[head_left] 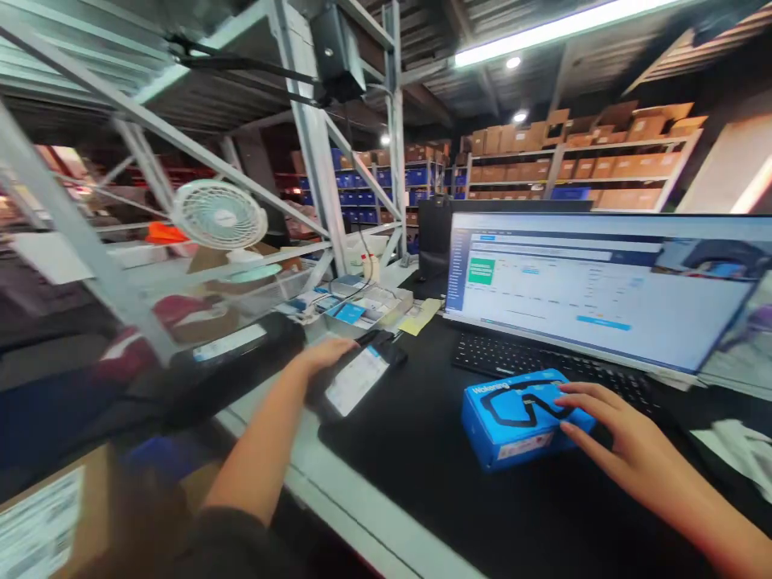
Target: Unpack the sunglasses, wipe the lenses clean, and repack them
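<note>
A blue box (512, 438) printed "Wakening" with a black goggle-like outline lies on the black desk mat. Over its right end reaches my right hand (621, 434), fingers stretched apart, fingertips at the top face. Farther left, my left hand (326, 354) has its fingers closed at the edge of a flat black parcel (395, 358). A white printed label (357, 379) is on that parcel. Blur and the parcel partly hide the left fingertips.
A keyboard (488, 354) and lit monitor (555, 281) stand behind the box. A tray of small items (386, 310) and yellow paper (420, 316) sit at the back. Metal frame posts (310, 137), a fan (220, 215) and a labelled carton (90, 498) are leftward. Crumpled white material (736, 450) lies right.
</note>
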A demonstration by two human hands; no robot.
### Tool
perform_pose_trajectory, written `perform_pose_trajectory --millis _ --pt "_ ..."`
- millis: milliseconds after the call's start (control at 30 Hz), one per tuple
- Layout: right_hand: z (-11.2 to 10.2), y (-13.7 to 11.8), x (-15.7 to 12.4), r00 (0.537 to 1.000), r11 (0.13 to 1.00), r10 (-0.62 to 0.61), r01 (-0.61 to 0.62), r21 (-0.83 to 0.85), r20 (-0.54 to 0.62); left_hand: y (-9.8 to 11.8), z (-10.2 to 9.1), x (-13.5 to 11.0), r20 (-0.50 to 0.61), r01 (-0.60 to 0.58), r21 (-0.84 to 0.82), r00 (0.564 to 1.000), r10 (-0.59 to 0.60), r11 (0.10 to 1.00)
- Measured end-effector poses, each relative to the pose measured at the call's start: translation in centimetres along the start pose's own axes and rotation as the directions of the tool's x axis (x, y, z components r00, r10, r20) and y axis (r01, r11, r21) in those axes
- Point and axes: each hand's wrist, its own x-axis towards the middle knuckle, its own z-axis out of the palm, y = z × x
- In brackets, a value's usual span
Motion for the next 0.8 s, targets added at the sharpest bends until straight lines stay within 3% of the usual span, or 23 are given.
perform_pose_trajectory --millis 167,267,300,333,400,433,500,633,733,800 --pt "-3.1 0.4 -0.1 0.990 0.992 0.109 -0.102 -0.080 0.093 0.9 2.7 0.5 0.109 -0.225 0.174 0.972 0.208 0.959" --pt "-4.5 1.7 -1.0 0.947 0.969 0.223 -0.191 -0.157 0.229 2.4 7.0 -3.2 0.198 -0.409 0.174 0.906 0.375 0.896" --pt "-4.6 2.0 -1.3 0.923 0.956 0.272 -0.227 -0.187 0.271 3.0 8.8 -5.3 0.278 -0.482 0.163 0.859 0.429 0.861" --pt "-4.6 2.3 -1.4 0.899 0.940 0.319 -0.261 -0.218 0.301 3.6 10.6 -7.6 0.421 -0.604 0.180 0.760 0.494 0.776" --pt "-4.3 2.3 -1.4 0.853 0.913 0.389 -0.306 -0.271 0.348 4.9 14.4 -12.1 0.658 -0.749 0.149 0.562 0.501 0.646" --pt "-4.1 2.1 -1.3 0.831 0.902 0.414 -0.320 -0.291 0.371 5.6 16.2 -13.9 0.731 -0.779 0.141 0.498 0.466 0.610" --pt "-3.5 1.4 -0.8 0.777 0.891 0.445 -0.338 -0.301 0.444 7.1 19.3 -16.2 0.828 -0.815 0.184 0.429 0.360 0.549" --pt "-2.6 0.4 -0.1 0.688 0.897 0.442 -0.354 -0.265 0.576 9.4 22.2 -15.8 0.880 -0.794 0.279 0.436 0.186 0.540" --pt "-2.0 0.6 0.1 0.662 0.892 0.449 -0.371 -0.257 0.600 9.4 21.8 -14.4 0.863 -0.768 0.311 0.475 0.173 0.560" --pt "-1.6 0.9 0.1 0.660 0.886 0.457 -0.395 -0.242 0.597 8.6 20.7 -13.8 0.831 -0.728 0.330 0.526 0.181 0.601"
